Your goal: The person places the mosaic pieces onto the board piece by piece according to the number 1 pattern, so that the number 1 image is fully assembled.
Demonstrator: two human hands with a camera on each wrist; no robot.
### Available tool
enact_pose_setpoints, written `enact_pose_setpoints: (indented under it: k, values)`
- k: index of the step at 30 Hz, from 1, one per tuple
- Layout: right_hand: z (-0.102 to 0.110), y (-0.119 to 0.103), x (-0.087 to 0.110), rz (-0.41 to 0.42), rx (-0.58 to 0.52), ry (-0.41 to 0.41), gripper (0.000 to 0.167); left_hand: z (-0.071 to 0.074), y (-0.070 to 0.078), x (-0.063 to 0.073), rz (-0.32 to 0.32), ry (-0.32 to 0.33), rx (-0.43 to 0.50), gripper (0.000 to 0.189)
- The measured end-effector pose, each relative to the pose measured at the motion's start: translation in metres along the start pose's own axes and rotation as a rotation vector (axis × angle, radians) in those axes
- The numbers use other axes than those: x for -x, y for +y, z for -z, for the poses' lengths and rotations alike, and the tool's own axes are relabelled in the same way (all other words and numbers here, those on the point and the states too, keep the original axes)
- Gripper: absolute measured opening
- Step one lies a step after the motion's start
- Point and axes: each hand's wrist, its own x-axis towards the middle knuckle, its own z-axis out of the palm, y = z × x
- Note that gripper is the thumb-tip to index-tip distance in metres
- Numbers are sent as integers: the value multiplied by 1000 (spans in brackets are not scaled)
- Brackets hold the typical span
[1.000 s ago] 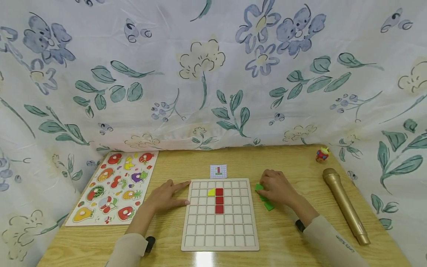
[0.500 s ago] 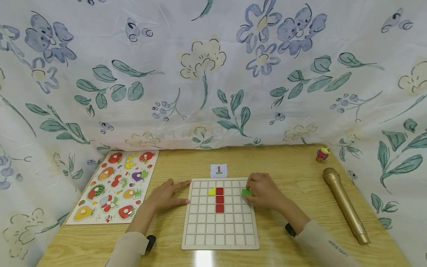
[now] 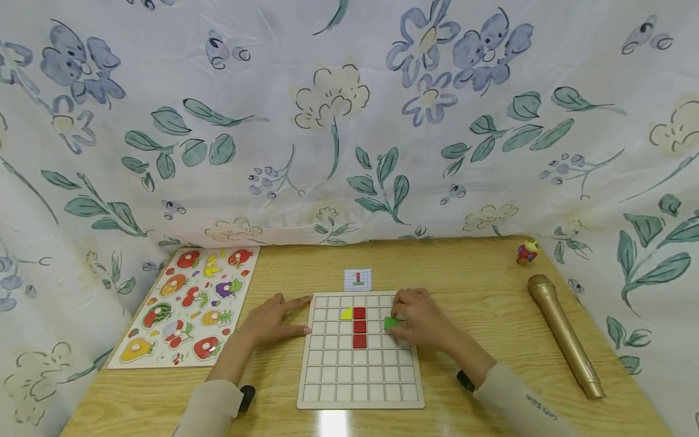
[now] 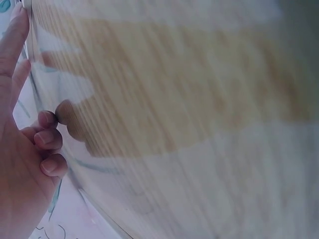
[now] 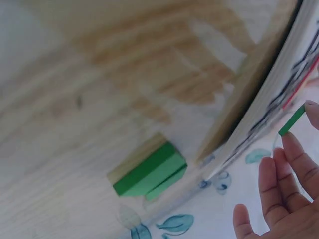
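My right hand [image 3: 425, 321] pinches a green tile [image 3: 390, 323] between thumb and fingers over the right columns of the wooden grid board [image 3: 327, 396]. The right wrist view shows this tile edge-on at the fingertips. My left hand [image 3: 266, 321] touches the board's left edge with its outstretched thumb and index finger; the other fingers bend loosely in the left wrist view. Three red tiles [image 3: 359, 326] form a column on the grid, and a yellow piece [image 3: 346, 314] with a rounded corner sits left of the top one. Loose green tiles [image 5: 151, 171] lie on the table beside the board.
Behind the board lies a small pattern card [image 3: 357, 280]. A fruit puzzle board [image 3: 185, 312] is at the left. Toward the right are a gold microphone [image 3: 568, 337] and a small toy figure [image 3: 527, 252]. A floral cloth [image 3: 327, 152] hangs behind the table.
My right hand has taken a green tile from the table right of the board and carried it left over the grid. My left hand has stayed at the board's edge.
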Motion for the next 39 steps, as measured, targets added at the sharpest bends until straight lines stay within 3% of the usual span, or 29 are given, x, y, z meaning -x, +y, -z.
enact_pose_setpoints:
  k: [12,20,39]
  values:
    - [-6,-19,-5,43,3,-40,21,-1,-1,0,-2,1,-1,77]
    - [-11,-34,-8,128,34,-3,23,-1,0,0,-9,3,-5,76]
    - [-24,-68,-24,224,44,-43,25,0,0,1,-4,7,-7,76]
